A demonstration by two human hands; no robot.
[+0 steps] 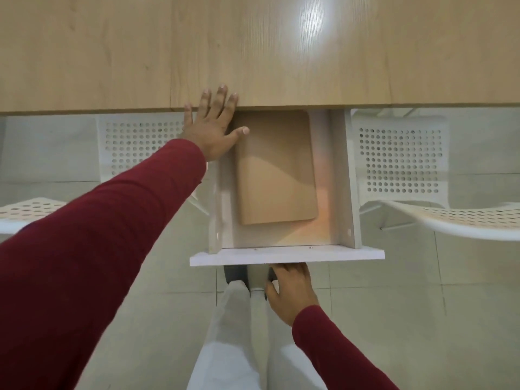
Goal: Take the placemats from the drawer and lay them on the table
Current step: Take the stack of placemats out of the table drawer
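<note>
A white drawer (287, 256) is pulled out from under the light wooden table (253, 52). Tan placemats (277, 170) lie flat in a stack inside it, their far end hidden under the table edge. My left hand (213, 128) rests flat with spread fingers on the table's front edge, at the drawer's left corner, thumb over the placemats' far left corner. My right hand (291, 291) is under the drawer's front panel, fingers curled up behind it and hidden.
Two white perforated chairs stand tucked at the table, one on the left (135, 144) and one on the right (402, 161). My legs in light trousers (239, 333) stand on the tiled floor just below the drawer front.
</note>
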